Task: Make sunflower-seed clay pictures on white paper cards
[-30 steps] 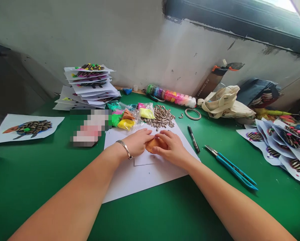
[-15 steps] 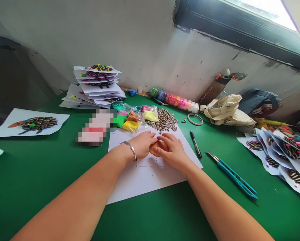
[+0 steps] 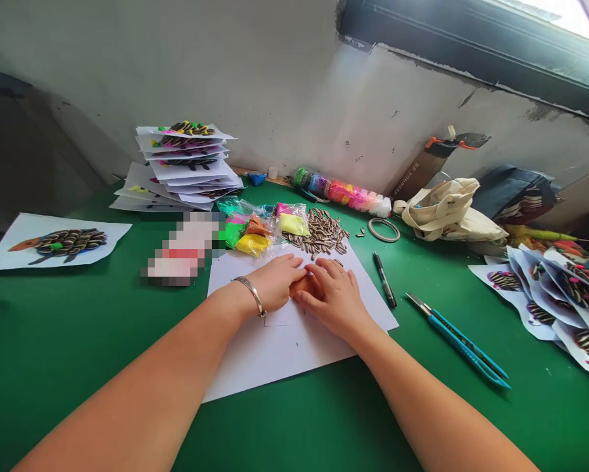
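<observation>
A lump of orange modelling clay (image 3: pixel 304 286) lies on a white sheet of paper (image 3: pixel 269 357) that has some thin drawn lines. My left hand (image 3: pixel 273 283), with a silver bangle at the wrist, presses its bent fingers on the clay's left side. From the right, my right hand (image 3: pixel 338 296) curves over the same lump, thumb at its near edge. The fingers cover much of the clay. Just beyond are several bags of coloured clay (image 3: pixel 253 245) and a heap of striped sunflower seeds (image 3: pixel 324 231).
To the right lie a black pen (image 3: pixel 384 280), a blue utility knife (image 3: pixel 459 341) and a roll of tape (image 3: pixel 384 229). Seed pictures are stacked at the back left (image 3: pixel 186 172) and right (image 3: pixel 555 288); one with an orange head (image 3: pixel 71 244) lies left. A cloth bag (image 3: pixel 445 210) sits near the wall.
Both hands stay on the orange clay, and the right hand has turned slightly over it, its thumb shifting left. The whole view has shifted a little.
</observation>
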A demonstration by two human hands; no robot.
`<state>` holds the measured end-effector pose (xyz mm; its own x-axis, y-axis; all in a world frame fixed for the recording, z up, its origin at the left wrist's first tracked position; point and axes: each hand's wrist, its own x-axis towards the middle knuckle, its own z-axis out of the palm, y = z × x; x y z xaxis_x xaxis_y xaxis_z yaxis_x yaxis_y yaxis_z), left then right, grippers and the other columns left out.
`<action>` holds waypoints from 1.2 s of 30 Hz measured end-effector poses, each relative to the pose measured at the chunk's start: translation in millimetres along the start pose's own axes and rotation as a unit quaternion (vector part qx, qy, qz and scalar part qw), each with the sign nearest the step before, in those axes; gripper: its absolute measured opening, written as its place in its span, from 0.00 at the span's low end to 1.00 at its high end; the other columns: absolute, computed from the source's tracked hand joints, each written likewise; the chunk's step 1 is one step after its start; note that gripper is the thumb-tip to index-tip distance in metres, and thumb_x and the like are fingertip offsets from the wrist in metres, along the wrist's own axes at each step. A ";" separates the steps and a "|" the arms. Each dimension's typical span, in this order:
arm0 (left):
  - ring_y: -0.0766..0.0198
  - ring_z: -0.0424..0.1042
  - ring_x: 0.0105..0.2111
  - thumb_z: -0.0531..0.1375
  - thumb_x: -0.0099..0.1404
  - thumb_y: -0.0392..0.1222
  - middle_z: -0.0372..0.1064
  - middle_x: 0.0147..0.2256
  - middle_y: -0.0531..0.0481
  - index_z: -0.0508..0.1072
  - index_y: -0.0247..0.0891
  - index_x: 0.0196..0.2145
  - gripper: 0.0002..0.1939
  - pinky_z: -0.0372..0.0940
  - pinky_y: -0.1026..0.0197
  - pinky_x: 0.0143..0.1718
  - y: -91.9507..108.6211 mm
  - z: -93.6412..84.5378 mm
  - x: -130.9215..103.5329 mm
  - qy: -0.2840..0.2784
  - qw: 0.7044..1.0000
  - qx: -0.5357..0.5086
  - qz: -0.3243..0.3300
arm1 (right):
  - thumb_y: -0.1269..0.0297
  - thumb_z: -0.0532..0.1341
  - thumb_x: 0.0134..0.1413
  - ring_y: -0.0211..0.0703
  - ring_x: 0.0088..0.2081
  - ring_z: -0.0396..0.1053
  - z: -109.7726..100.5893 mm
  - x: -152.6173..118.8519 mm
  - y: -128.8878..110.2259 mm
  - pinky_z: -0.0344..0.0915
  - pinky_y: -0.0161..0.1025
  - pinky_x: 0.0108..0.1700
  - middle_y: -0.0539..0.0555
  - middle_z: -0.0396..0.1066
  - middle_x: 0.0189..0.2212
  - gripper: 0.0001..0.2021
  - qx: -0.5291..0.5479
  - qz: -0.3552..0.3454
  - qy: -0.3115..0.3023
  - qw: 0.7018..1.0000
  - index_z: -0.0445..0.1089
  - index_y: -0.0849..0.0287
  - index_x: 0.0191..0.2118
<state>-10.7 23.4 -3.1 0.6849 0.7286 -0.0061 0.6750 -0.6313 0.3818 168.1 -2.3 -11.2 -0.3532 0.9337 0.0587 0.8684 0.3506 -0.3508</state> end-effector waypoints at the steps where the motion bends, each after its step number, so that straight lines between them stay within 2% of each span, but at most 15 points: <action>1: 0.52 0.61 0.53 0.53 0.60 0.28 0.65 0.52 0.40 0.69 0.35 0.49 0.19 0.57 0.48 0.56 0.1 0.0 0.0 0.001 1.000 0.002 -0.001 | 0.45 0.56 0.55 0.59 0.61 0.52 0.6 -0.2 -0.7 0.48 0.64 0.57 0.57 0.59 0.59 0.24 -0.008 -0.002 0.004 1.000 0.65 0.48 0.55; 6: 0.52 0.61 0.53 0.53 0.59 0.27 0.64 0.53 0.40 0.68 0.35 0.50 0.21 0.57 0.49 0.56 0.2 -0.1 0.0 -0.006 1.000 0.003 -0.002 | 0.44 0.56 0.55 0.60 0.60 0.52 3.0 -0.3 0.8 0.48 0.64 0.57 0.57 0.59 0.59 0.24 -0.007 -0.011 0.015 1.000 0.65 0.47 0.54; 10: 0.54 0.63 0.51 0.54 0.60 0.28 0.65 0.51 0.41 0.69 0.36 0.49 0.19 0.58 0.52 0.55 2.7 -2.2 0.3 -0.011 1.000 0.005 -0.003 | 0.42 0.52 0.57 0.59 0.61 0.51 3.5 -0.5 3.0 0.46 0.64 0.58 0.56 0.58 0.60 0.23 0.013 -0.005 0.002 1.000 0.65 0.47 0.54; 17: 0.55 0.63 0.48 0.53 0.58 0.27 0.65 0.48 0.42 0.69 0.35 0.47 0.18 0.58 0.54 0.54 5.2 -5.4 1.1 -0.023 1.000 0.001 -0.010 | 0.44 0.55 0.55 0.61 0.62 0.49 3.5 -1.5 -1.5 0.45 0.65 0.58 0.57 0.57 0.61 0.26 -0.015 -0.001 0.005 1.000 0.63 0.49 0.56; 22: 0.55 0.63 0.48 0.53 0.60 0.27 0.65 0.48 0.42 0.69 0.36 0.46 0.17 0.59 0.54 0.53 3.4 -3.4 1.5 -0.013 1.000 0.004 -0.002 | 0.43 0.49 0.59 0.58 0.61 0.52 2.7 -1.0 -0.9 0.46 0.64 0.58 0.55 0.59 0.60 0.22 0.008 0.002 0.003 1.000 0.65 0.46 0.53; 25: 0.55 0.64 0.47 0.54 0.58 0.27 0.65 0.46 0.42 0.70 0.35 0.44 0.17 0.60 0.54 0.52 2.5 -2.7 1.5 -0.013 1.000 0.001 0.000 | 0.45 0.55 0.56 0.60 0.62 0.49 3.2 -2.1 -3.2 0.44 0.64 0.59 0.56 0.57 0.61 0.24 -0.019 0.006 0.014 1.000 0.63 0.48 0.56; 27: 0.55 0.63 0.47 0.54 0.58 0.26 0.65 0.46 0.42 0.70 0.35 0.45 0.18 0.60 0.54 0.52 1.7 -2.4 1.4 -0.013 1.000 -0.003 -0.002 | 0.45 0.56 0.55 0.60 0.62 0.49 2.6 -2.6 -4.9 0.44 0.63 0.59 0.56 0.57 0.61 0.26 -0.026 0.007 0.013 1.000 0.62 0.49 0.56; 32: 0.56 0.63 0.48 0.52 0.58 0.26 0.65 0.48 0.43 0.69 0.36 0.49 0.21 0.59 0.55 0.54 -1.4 -2.9 1.4 -0.010 1.000 -0.014 0.006 | 0.43 0.49 0.60 0.56 0.61 0.51 1.3 -2.8 -7.2 0.45 0.62 0.59 0.53 0.58 0.60 0.23 -0.015 0.017 0.006 1.000 0.63 0.46 0.55; 36: 0.57 0.64 0.49 0.51 0.57 0.25 0.66 0.47 0.44 0.70 0.37 0.48 0.22 0.60 0.57 0.53 -3.5 -7.4 1.0 -0.013 1.000 -0.006 -0.019 | 0.44 0.52 0.57 0.58 0.62 0.50 2.3 -3.4 -9.0 0.44 0.61 0.60 0.55 0.58 0.60 0.25 -0.044 0.012 0.029 0.999 0.62 0.48 0.56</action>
<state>-14.4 28.3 2.4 0.6649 0.7456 -0.0446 0.6984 -0.5995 0.3910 160.6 -8.8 -10.4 -0.3134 0.9436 0.1067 0.9044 0.3308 -0.2693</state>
